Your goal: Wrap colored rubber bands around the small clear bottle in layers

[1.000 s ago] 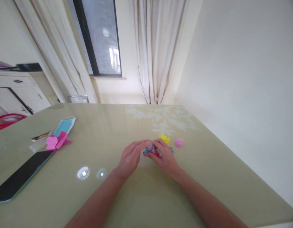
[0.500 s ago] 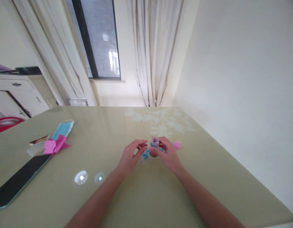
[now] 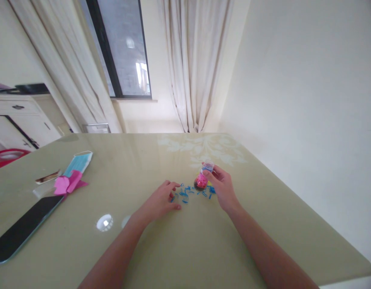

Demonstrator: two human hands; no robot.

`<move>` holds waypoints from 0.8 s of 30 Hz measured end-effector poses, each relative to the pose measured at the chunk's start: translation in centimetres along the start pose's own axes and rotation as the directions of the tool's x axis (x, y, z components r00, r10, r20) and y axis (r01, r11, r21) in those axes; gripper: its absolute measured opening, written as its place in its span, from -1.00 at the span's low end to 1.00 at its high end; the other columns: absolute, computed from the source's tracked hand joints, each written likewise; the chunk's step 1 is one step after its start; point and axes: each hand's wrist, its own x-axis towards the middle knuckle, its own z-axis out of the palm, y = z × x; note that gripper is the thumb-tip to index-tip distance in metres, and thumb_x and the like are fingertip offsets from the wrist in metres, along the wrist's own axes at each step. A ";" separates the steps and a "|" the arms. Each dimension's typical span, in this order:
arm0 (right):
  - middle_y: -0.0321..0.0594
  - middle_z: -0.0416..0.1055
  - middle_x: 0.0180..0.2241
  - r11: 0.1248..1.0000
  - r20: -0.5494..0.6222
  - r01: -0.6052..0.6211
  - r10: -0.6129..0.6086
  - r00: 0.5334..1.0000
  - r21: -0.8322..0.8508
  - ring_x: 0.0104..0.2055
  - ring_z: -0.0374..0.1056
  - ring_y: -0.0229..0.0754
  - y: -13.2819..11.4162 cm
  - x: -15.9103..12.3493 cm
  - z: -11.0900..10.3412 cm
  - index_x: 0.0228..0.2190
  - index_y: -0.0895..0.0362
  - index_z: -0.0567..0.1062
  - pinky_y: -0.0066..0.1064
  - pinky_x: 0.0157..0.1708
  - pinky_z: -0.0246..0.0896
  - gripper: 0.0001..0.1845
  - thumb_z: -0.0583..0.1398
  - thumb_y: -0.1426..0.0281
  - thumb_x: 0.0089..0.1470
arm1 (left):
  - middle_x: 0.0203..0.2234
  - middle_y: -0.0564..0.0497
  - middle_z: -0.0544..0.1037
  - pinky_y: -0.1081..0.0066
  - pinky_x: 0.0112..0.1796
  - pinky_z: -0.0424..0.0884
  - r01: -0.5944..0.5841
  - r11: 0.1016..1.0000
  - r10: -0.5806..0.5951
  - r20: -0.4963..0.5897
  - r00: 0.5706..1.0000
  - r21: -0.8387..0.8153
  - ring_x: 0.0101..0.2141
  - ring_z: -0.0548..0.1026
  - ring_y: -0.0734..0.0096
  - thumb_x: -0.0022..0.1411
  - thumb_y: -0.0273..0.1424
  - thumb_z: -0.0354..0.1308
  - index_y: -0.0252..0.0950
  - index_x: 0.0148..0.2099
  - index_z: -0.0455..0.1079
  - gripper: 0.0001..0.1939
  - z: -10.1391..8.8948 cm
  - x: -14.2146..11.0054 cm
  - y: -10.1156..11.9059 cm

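Blue bits (image 3: 184, 194) loose, jar (image 3: 201, 181) in hand

Jar: tilted, gripped by right hand (image 3: 224, 184) fingers; pink showing within. Blue bits: on bench (image 3: 185, 245), between both hands' fingers. Left hand (image 3: 161, 200): fingers parted, nothing visibly held. Judged progress: blue out, ungathered; pink contained.

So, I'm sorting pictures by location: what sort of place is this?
Probably a room in a home: cream curtains hang on both sides of a window, and a white cabinet stands beyond the glossy table.

Smooth plastic jar (image 3: 200, 182) (tabletop (image 3: 185, 249) glossy)
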 end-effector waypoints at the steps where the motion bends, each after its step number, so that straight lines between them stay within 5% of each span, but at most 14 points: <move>1: -0.12 0.66 -0.15 1.000 -0.004 0.001 -0.001 1.000 -0.003 -0.11 0.55 0.01 0.1 0.0 0.0 -0.15 0.07 0.68 -0.16 -0.03 0.43 -0.54 0.44 0.05 0.00 | -0.08 -0.09 0.54 0.27 -0.16 0.56 -0.012 0.999 0.011 -0.008 1.000 -0.032 -0.25 0.58 0.27 0.02 -0.42 0.45 -0.25 0.16 0.47 -0.39 0.3 0.3 -0.2; 6: -0.12 0.66 -0.15 0.999 -0.014 0.020 -0.020 1.000 -0.030 -0.12 0.55 0.01 0.2 0.4 -0.3 -0.14 0.07 0.68 -0.17 -0.03 0.43 -0.54 0.43 0.05 0.01 | -0.13 -0.09 0.56 0.26 -0.12 0.57 -0.106 0.986 0.095 -0.091 0.991 -0.127 -0.20 0.59 0.27 0.17 -0.41 0.36 -0.27 0.07 0.50 -0.60 1.7 1.6 -1.1; 10: -0.12 0.66 -0.18 0.998 -0.050 0.033 -0.036 0.998 -0.061 -0.15 0.55 0.00 0.4 0.7 -0.6 -0.16 0.08 0.68 -0.19 -0.08 0.44 -0.54 0.43 0.03 0.00 | 0.12 -0.19 0.52 0.09 0.12 0.44 -0.187 0.979 0.196 -0.145 0.970 0.078 0.12 0.48 0.04 0.26 -0.26 0.33 -0.25 0.19 0.46 -0.52 1.9 2.0 -1.2; 16: -0.11 0.66 -0.20 0.998 -0.062 0.031 -0.034 0.997 -0.050 -0.17 0.55 -0.01 0.9 1.0 -0.8 -0.15 0.10 0.68 -0.20 -0.12 0.44 -0.51 0.44 0.03 -0.01 | 0.20 -0.08 0.52 0.03 0.22 0.27 -0.307 0.915 0.306 0.047 0.951 0.262 0.21 0.42 0.11 0.51 -0.25 0.00 -0.11 0.31 0.36 -0.60 3.1 2.2 0.1; 20: -0.11 0.65 -0.21 0.998 -0.069 0.038 -0.042 0.997 -0.054 -0.17 0.54 -0.01 0.6 0.9 -0.9 -0.16 0.11 0.68 -0.21 -0.14 0.44 -0.52 0.44 0.04 -0.01 | 0.08 -0.09 0.57 0.17 0.17 0.34 -0.389 0.908 0.375 0.110 0.920 0.156 0.10 0.48 0.19 0.49 -0.29 0.03 -0.16 0.21 0.46 -0.65 2.9 1.7 0.7; 24: -0.12 0.65 -0.20 0.997 -0.074 0.045 -0.050 0.996 -0.068 -0.16 0.53 -0.02 0.2 0.9 -1.2 -0.16 0.10 0.69 -0.21 -0.12 0.44 -0.56 0.43 0.07 0.01 | 0.13 -0.10 0.54 0.09 0.21 0.32 -0.292 0.952 0.287 0.059 0.956 0.093 0.16 0.43 0.07 0.24 -0.30 0.33 -0.13 0.20 0.48 -0.53 0.7 0.8 0.4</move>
